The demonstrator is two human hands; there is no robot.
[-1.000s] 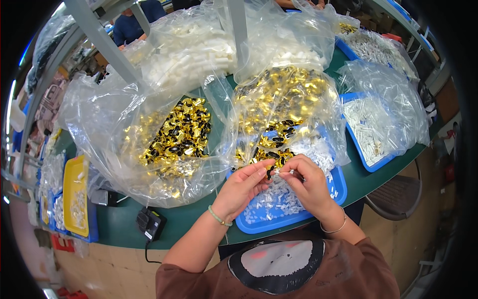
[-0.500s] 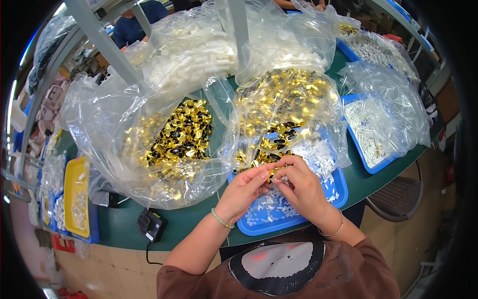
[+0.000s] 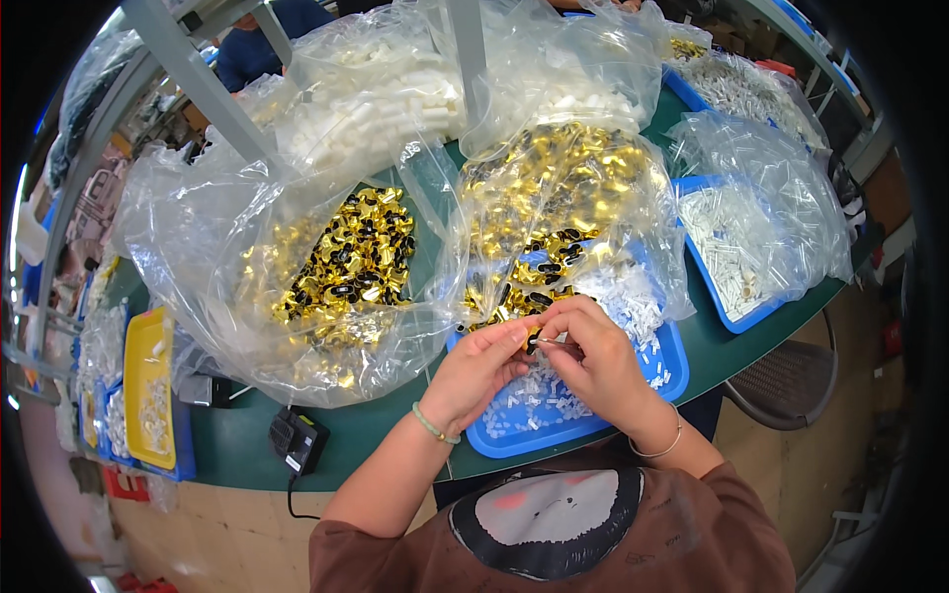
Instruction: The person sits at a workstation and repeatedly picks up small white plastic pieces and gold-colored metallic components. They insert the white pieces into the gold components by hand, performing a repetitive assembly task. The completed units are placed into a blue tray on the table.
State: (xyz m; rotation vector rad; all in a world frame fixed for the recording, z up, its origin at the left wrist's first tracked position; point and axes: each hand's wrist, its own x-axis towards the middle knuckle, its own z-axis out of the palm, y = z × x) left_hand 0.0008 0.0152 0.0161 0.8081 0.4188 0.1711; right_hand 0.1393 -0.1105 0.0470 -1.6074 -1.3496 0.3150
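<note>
A: How does the held piece (image 3: 534,339) look?
B: Glossy black and gold, like the heaped pieces (image 3: 371,247), whose gold shines as polished metal would.
A: And the bags (image 3: 198,227)?
B: Thin, clear plastic, crinkled and shiny.
A: The tray (image 3: 539,441) seems smooth plastic too.
B: Yes, with a soft sheen. The table (image 3: 366,430) is smooth, nearly matt.
A: The shirt (image 3: 395,558)?
B: Soft, matt cloth. The bracelet (image 3: 433,427) looks smooth and polished.
A: The frame (image 3: 196,79)?
B: Smooth, like painted metal.
</note>
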